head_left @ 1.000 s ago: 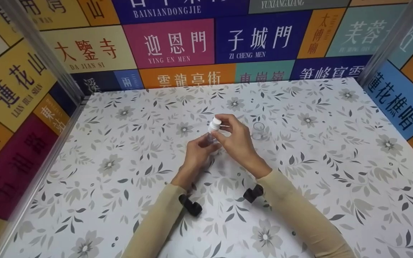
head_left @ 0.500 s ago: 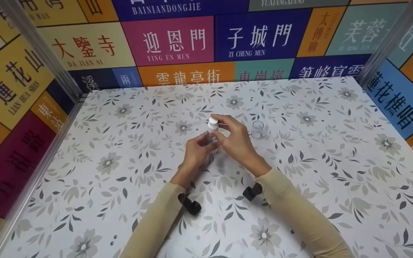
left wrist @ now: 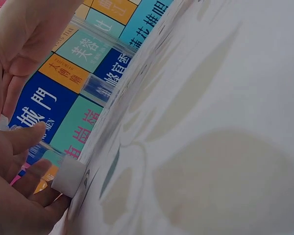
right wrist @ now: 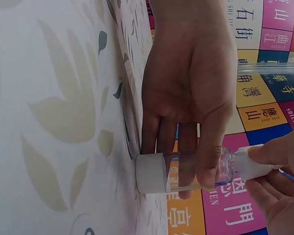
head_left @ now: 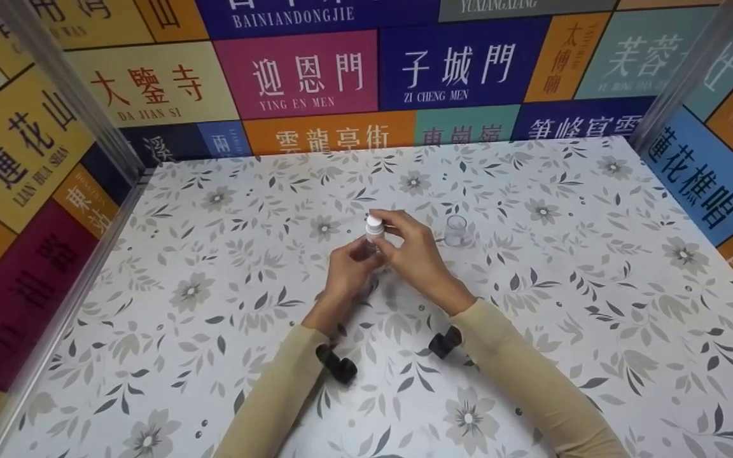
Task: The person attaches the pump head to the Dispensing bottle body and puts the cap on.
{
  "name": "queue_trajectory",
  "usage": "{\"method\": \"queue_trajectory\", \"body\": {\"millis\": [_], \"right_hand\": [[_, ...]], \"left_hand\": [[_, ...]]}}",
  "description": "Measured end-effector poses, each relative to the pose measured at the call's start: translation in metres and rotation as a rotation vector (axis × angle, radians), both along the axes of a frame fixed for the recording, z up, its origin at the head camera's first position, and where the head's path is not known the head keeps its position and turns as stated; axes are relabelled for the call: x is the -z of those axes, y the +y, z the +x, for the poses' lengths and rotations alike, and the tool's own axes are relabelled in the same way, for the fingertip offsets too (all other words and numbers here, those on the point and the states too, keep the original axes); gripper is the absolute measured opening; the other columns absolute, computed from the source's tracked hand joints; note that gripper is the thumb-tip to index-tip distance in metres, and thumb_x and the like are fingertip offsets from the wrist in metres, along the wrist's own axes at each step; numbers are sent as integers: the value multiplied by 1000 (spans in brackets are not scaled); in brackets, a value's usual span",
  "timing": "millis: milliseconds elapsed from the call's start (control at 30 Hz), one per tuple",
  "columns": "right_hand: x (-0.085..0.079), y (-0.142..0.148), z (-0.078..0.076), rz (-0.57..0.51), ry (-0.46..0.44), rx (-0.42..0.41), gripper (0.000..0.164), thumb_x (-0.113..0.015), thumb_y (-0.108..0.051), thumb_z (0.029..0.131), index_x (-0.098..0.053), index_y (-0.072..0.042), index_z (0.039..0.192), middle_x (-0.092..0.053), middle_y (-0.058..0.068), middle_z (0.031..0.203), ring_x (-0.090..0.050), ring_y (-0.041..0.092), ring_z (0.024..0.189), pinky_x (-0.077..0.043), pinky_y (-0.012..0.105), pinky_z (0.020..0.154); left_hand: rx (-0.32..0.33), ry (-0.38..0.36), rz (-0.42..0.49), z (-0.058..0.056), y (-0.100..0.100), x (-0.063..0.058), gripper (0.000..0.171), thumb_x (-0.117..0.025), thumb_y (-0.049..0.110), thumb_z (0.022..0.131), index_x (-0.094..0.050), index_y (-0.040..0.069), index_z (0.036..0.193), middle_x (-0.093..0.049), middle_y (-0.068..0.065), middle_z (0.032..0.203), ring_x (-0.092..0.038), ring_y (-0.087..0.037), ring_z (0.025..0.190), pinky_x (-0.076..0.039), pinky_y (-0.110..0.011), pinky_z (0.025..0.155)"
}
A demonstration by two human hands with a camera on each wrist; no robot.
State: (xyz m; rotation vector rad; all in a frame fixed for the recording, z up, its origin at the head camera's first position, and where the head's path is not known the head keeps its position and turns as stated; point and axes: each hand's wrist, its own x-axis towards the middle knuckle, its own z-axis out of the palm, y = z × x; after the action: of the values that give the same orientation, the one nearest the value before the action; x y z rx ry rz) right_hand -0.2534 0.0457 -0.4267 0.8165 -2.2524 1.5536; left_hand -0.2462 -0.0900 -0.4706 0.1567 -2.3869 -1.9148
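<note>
Found a clear bottle (right wrist: 186, 171) upright within the left hand (head_left: 347, 270), held about its transparent body between thumb and fingers. Noted a white base (right wrist: 151, 174) directly below that grip, at or just over the floral tabletop (head_left: 265, 210); unable to confirm contact. Found a white cap (head_left: 374, 224) at the top end, directly above the left grip, pinched between thumb and fingertips of the right hand (head_left: 414, 245). Recorded for the long axis: close to vertical, running up from the white base through the left grip into the right, with no marked lean. Judged governing for any next move: alignment of cap over body along that single axis, with the right hand nearer the top and the left nearer the base. Unable to tell depth or firmness of seating beneath the right fingertips. Located a clear plastic cup (head_left: 456, 231) near the right grip, on its outer side, untouched by either hand. Assessed as a risk: tilt passed down into the body on any slackening of the lower hold.
</note>
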Motion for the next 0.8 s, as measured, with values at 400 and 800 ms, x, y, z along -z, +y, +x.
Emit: {"method": "queue_trajectory", "body": {"millis": [400, 800], "right_hand": [[2, 0, -1, 30, -7, 6, 47, -72, 7, 85, -60, 4, 130, -66, 22, 125, -67, 33, 114, -55, 36, 98], [3, 0, -1, -31, -36, 5, 53, -73, 3, 85, -56, 4, 135, -65, 23, 127, -64, 35, 119, -53, 44, 102]], "left_hand": [[-14, 68, -21, 0, 0, 0, 40, -75, 2, 81, -71, 4, 122, -75, -19, 110, -70, -28, 103, -57, -34, 87], [-23, 80, 1, 1, 1, 1, 38, -76, 2, 82, -72, 3, 119, -76, -19, 103, -69, -21, 92, -54, -27, 82]]}}
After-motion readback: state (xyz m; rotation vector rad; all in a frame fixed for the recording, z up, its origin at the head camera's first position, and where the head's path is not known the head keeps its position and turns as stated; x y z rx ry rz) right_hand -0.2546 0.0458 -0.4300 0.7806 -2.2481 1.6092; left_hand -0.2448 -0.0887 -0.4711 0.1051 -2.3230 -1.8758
